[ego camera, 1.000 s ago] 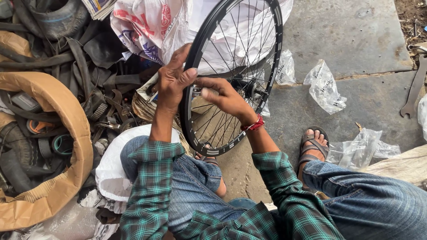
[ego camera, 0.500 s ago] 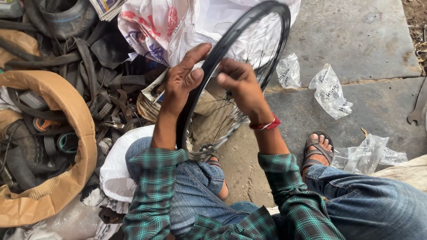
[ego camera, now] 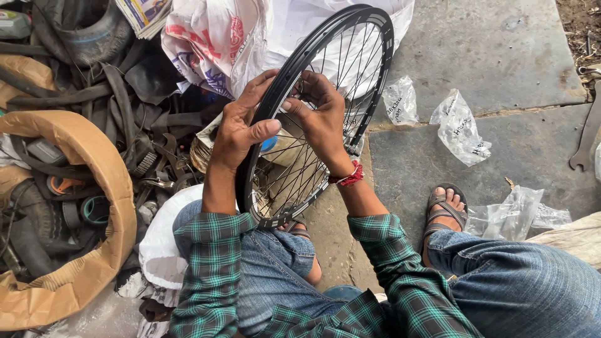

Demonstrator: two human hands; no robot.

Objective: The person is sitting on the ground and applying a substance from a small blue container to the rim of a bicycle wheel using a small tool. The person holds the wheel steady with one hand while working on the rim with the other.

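A black bicycle wheel rim with thin silver spokes stands upright on edge between my knees. My left hand grips the rim's near left side, thumb laid across it. My right hand reaches in among the spokes just inside the rim, fingers pinched at a spoke end; whatever small part it pinches is hidden. A red thread band circles my right wrist. My sleeves are green plaid and I wear blue jeans and sandals.
Old tyres, tubes and a brown cardboard ring pile up at left. White printed sacks lie behind the wheel. Clear plastic bags lie scattered on the stone floor at right, and a spanner sits at the right edge.
The wheel has turned more edge-on toward me and tilted upright. Both hands have shifted up along the rim, and my right hand has moved in among the spokes.
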